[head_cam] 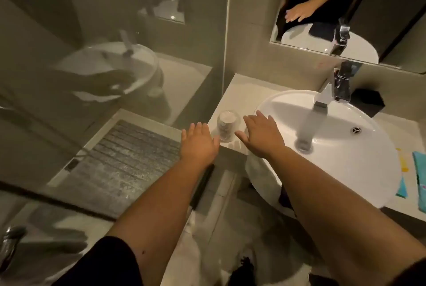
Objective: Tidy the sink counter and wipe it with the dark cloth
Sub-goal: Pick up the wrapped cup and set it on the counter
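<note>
Both hands reach fwd over the L end of the bench. Left hand: flat, fingers spread, empty, just off the bench's L edge beside the glass shower screen. Right hand: flat, fingers spread, empty, over the bench front edge w/ fingertips at the rim of the white basin.

Clear plastic cup: upside down on the bench, between the two hands, just beside each; contact w/ either cannot be told.

Dark cloth: folded, on the bench behind the basin, R of the chrome tap, against the wall, well apart from both hands.

Teal packets: on the bench at far R, beside the basin, partly out of frame.

Mirror above the tap reflects one arm and the basin.
</note>
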